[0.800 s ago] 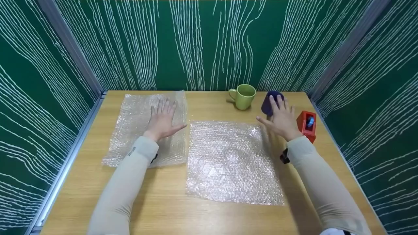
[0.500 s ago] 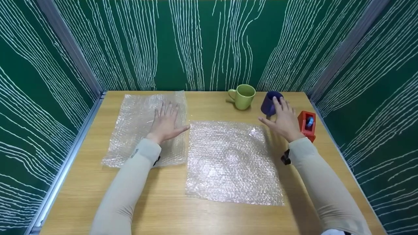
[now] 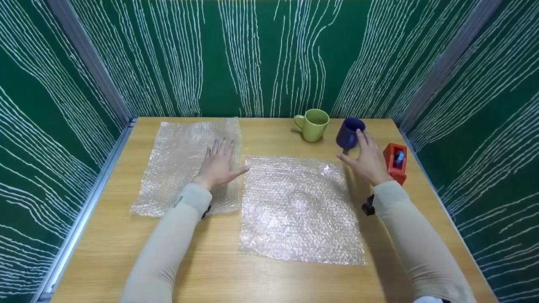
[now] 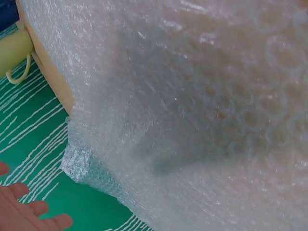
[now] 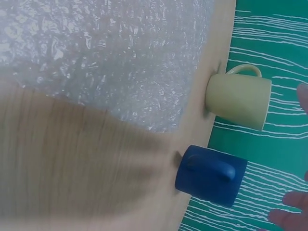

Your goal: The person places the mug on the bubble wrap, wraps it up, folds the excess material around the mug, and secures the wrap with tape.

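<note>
My left hand (image 3: 218, 166), fingers straight and thumb spread, is over the left sheet of bubble wrap (image 3: 168, 168). In the left wrist view its fingertips (image 4: 57, 221) show beside that sheet and hold nothing. My right hand (image 3: 368, 162) is spread out next to a dark blue mug (image 3: 347, 134), its fingers overlapping the rim in the head view. The right wrist view has the mug (image 5: 211, 175) standing apart from the fingertips, handle towards the camera. A second bubble wrap sheet (image 3: 299, 210) lies flat between my arms.
Left of the blue mug, a green mug (image 3: 315, 126) stands near the table's back edge. A red tape dispenser (image 3: 396, 162) with a blue roll is beside my right hand. Green walls (image 3: 269, 59) with white lines enclose the wooden table (image 3: 269, 282) at the back and sides.
The left hand has shifted right and nearer the front over the left sheet. My right hand has drawn slightly back and right, uncovering more of the blue mug. The objects have stayed put.
</note>
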`<control>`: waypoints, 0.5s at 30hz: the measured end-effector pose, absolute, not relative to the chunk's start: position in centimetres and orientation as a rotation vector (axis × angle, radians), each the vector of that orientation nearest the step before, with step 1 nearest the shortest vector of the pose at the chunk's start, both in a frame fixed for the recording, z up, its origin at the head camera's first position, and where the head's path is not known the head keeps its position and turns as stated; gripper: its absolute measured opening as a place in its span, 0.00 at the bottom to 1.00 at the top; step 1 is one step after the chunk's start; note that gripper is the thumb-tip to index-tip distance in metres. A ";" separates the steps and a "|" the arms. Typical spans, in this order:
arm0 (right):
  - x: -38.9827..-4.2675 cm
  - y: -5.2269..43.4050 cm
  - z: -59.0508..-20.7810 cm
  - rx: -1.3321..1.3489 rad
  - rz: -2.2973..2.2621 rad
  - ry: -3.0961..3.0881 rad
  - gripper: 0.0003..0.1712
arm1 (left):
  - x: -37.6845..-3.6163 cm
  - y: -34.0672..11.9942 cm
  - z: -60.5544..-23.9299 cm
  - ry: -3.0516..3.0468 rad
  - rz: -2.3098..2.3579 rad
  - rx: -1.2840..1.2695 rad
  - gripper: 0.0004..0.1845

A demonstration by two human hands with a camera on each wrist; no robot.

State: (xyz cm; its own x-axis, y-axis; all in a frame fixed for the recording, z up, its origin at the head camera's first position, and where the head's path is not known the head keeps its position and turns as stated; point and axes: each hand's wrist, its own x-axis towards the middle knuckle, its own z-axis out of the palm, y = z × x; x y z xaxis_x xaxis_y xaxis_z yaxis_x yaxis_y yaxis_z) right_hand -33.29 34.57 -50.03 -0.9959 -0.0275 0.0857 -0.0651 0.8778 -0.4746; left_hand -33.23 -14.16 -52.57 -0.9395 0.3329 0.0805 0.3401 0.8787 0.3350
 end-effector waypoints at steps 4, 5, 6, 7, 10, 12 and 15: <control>-33.3 34.6 -50.4 0.044 0.818 -2.954 0.68 | -33.0 -14.0 -52.9 -3.032 -0.581 -0.528 0.60; -33.3 34.7 -50.5 0.037 0.838 -2.948 0.68 | -32.9 -13.9 -53.0 -3.033 -0.590 -0.526 0.60; -33.3 34.7 -50.5 0.031 0.857 -2.944 0.68 | -32.9 -13.9 -53.0 -3.033 -0.605 -0.526 0.60; -33.3 34.7 -50.6 0.021 0.875 -2.938 0.68 | -32.8 -13.9 -53.0 -3.035 -0.615 -0.526 0.61; -33.4 34.9 -50.7 -0.002 0.934 -2.923 0.69 | -32.7 -13.7 -53.0 -3.028 -0.641 -0.538 0.61; -33.5 35.1 -50.7 -0.019 0.967 -2.919 0.69 | -32.7 -13.7 -53.0 -3.019 -0.672 -0.551 0.60; -33.8 35.2 -50.7 -0.052 1.036 -2.911 0.69 | -32.6 -13.5 -52.9 -3.009 -0.733 -0.556 0.60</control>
